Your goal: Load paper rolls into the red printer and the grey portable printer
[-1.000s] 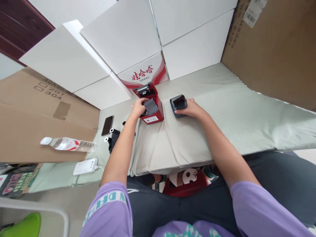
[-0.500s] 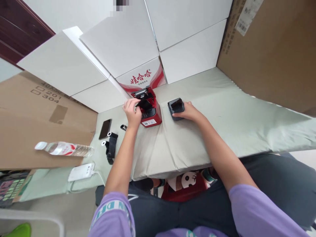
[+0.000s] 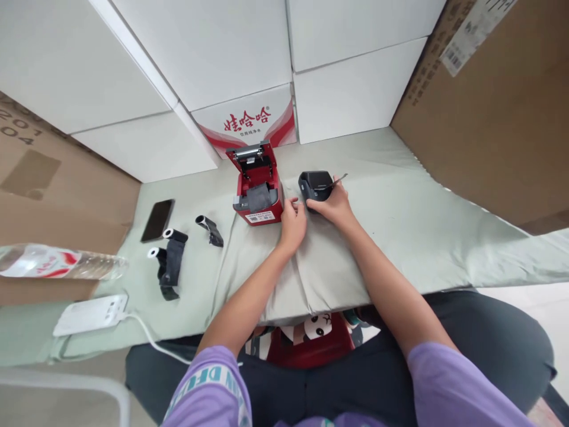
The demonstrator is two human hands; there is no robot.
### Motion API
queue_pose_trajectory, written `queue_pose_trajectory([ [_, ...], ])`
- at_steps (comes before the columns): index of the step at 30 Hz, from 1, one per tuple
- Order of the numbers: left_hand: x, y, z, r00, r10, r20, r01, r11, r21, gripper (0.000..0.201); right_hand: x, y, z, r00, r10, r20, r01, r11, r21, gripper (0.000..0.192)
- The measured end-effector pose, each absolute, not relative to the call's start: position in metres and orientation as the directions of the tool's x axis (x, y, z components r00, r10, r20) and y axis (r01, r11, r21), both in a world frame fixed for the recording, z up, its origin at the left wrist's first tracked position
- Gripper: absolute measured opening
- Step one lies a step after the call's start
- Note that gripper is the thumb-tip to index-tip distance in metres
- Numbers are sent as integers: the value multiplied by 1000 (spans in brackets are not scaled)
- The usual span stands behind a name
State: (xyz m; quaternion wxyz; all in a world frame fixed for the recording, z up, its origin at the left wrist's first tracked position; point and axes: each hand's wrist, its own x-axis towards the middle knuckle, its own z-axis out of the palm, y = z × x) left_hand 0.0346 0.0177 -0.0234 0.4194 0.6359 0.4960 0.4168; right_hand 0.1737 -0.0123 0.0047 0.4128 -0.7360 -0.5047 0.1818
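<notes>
A red printer (image 3: 262, 206) stands on the covered surface with its lid (image 3: 251, 155) tilted up. A strip of black paper (image 3: 258, 198) lies over its front edge. My left hand (image 3: 293, 226) is beside the printer's right side, its fingers apart and nothing visible in them. To the right, my right hand (image 3: 334, 207) grips a small dark printer (image 3: 313, 185), thumb along its front. A thin dark strip (image 3: 340, 180) sticks out by the right fingers. Left of the red printer lie a small black paper roll (image 3: 210, 229) and two more black rolls (image 3: 173, 252) with white cores.
A black phone (image 3: 158, 220), a white power bank (image 3: 90, 315) with a cable and a water bottle (image 3: 62, 263) are on the left. White cartons (image 3: 240, 50) stand behind, one with red print (image 3: 249, 121). Brown cardboard (image 3: 502, 118) walls in the right side.
My left hand has left the red printer's opening and moved right, between the two printers. Black paper now shows over the red printer's front. My right hand keeps hold of the dark printer.
</notes>
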Motion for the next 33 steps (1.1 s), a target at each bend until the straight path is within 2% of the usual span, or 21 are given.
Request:
queue_pose_trajectory([
  [4, 33, 27, -31, 274, 958, -81, 217, 21, 976, 33, 175, -12, 7, 459, 885, 75, 444, -155, -883, 96],
  [8, 38, 32, -30, 297, 930, -216, 82, 201, 976, 57, 172, -16, 9, 333, 937, 106, 413, -44, -910, 111],
  [13, 39, 34, -28, 245, 960, -135, -87, 161, 983, 62, 169, -23, 14, 207, 963, 173, 435, 68, -898, 104],
  [18, 38, 35, -31, 286, 953, -101, -92, 132, 987, 67, 163, -24, 12, 194, 967, 163, 398, 74, -914, 97],
  [23, 42, 36, -38, 243, 969, -36, -128, 69, 989, 66, 159, -23, 6, 237, 958, 163, 399, 57, -915, 104],
  [28, 42, 37, -40, 255, 967, -24, -166, 68, 984, 63, 160, -22, 3, 221, 957, 186, 406, 83, -910, 104],
  [33, 38, 38, -46, 270, 963, 7, -142, 33, 989, 67, 160, -23, 6, 211, 966, 150, 393, 57, -918, 104],
])
